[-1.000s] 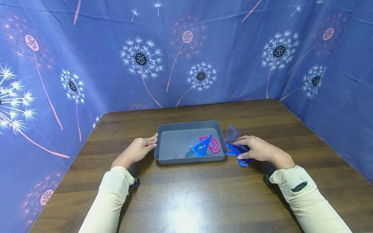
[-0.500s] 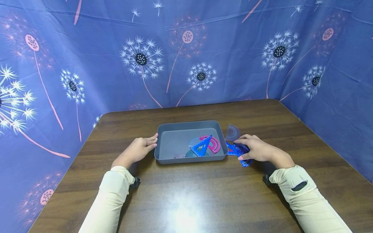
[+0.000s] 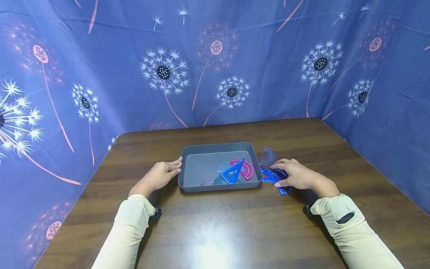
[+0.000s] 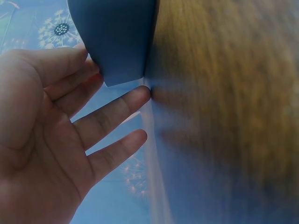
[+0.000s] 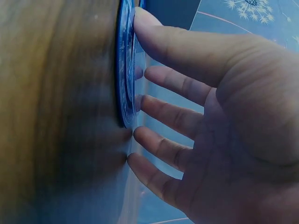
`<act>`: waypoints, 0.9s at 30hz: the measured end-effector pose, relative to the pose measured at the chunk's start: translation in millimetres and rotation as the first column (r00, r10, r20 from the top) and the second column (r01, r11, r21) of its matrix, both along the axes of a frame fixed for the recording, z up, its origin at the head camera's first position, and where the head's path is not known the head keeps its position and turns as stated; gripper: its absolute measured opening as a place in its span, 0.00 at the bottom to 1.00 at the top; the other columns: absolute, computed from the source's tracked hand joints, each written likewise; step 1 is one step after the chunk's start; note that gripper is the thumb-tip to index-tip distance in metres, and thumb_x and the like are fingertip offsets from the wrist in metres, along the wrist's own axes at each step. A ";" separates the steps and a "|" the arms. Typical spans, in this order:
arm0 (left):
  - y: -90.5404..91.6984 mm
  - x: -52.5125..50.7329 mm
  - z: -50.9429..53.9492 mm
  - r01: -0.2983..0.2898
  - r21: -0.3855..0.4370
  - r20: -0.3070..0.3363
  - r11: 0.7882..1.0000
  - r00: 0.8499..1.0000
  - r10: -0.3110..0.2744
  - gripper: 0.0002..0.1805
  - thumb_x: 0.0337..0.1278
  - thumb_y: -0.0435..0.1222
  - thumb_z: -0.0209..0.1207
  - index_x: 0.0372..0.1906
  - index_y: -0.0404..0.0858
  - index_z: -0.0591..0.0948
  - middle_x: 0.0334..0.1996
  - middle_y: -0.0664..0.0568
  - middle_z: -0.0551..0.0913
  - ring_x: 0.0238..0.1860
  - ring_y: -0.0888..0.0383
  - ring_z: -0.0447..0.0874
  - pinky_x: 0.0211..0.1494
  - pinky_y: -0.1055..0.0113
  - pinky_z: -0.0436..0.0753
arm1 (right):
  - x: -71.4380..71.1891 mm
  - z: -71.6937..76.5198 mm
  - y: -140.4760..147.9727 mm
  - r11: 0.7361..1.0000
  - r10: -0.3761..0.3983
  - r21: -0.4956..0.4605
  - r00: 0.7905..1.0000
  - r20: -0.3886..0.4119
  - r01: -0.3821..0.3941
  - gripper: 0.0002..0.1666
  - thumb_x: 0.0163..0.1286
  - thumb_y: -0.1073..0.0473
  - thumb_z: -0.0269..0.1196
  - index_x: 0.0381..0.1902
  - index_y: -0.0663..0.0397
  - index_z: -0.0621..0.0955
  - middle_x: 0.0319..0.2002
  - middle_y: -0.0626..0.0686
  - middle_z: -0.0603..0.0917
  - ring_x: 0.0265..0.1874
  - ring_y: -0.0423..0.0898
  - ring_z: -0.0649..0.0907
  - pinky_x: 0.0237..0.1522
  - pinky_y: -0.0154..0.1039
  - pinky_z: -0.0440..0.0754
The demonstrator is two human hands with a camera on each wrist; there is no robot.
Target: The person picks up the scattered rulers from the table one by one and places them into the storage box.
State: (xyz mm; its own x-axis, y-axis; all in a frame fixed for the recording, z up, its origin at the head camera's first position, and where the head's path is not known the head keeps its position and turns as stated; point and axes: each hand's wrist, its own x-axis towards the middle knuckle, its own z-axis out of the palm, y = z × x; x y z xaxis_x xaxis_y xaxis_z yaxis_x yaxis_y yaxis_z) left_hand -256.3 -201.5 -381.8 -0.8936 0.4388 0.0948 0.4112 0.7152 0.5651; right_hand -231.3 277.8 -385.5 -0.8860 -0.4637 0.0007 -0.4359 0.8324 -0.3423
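A grey tray (image 3: 220,188) holds a blue set square (image 3: 231,172), a pink protractor (image 3: 248,170) and clear pieces. My left hand (image 3: 156,177) touches the tray's left end; in the left wrist view my left hand (image 4: 56,116) has fingers spread, several of them at the tray wall (image 4: 117,42). Right of the tray my right hand (image 3: 299,175) rests thumb and fingertips on a dark blue protractor (image 3: 283,189), which overlaps another blue set square (image 3: 267,175). In the right wrist view my right hand (image 5: 224,107) touches the flat blue pieces (image 5: 125,70), fingers spread.
A clear protractor (image 3: 268,156) lies on the brown wooden table (image 3: 188,224), behind the blue pieces and close to the tray's right end. Blue cloth (image 3: 268,45) with dandelion prints hangs behind the table and along its sides.
The whole head view has shifted slightly downward. The right hand's fingers have moved very slightly over the blue pieces; the left hand stays against the tray.
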 end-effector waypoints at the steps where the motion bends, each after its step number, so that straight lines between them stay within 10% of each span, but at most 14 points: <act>1: 0.0 0.1 -0.7 -0.005 0.000 0.003 1.000 1.000 0.005 0.21 0.73 0.35 0.55 0.63 0.28 0.75 0.70 0.46 0.68 0.72 0.41 0.62 0.74 0.45 0.61 | 0.2 -0.7 -0.2 1.000 -0.001 -0.001 1.000 -0.002 0.001 0.37 0.60 0.48 0.73 0.62 0.62 0.78 0.61 0.67 0.76 0.58 0.68 0.72 0.57 0.65 0.73; 27: 1.1 -1.1 -3.3 -0.016 0.004 -0.009 1.000 1.000 0.016 0.20 0.72 0.35 0.55 0.62 0.28 0.76 0.70 0.46 0.68 0.72 0.42 0.63 0.73 0.46 0.62 | 2.3 -0.8 -1.9 0.987 -0.131 -0.098 0.991 -0.020 0.128 0.55 0.45 0.48 0.82 0.68 0.61 0.71 0.47 0.62 0.69 0.45 0.54 0.73 0.46 0.53 0.78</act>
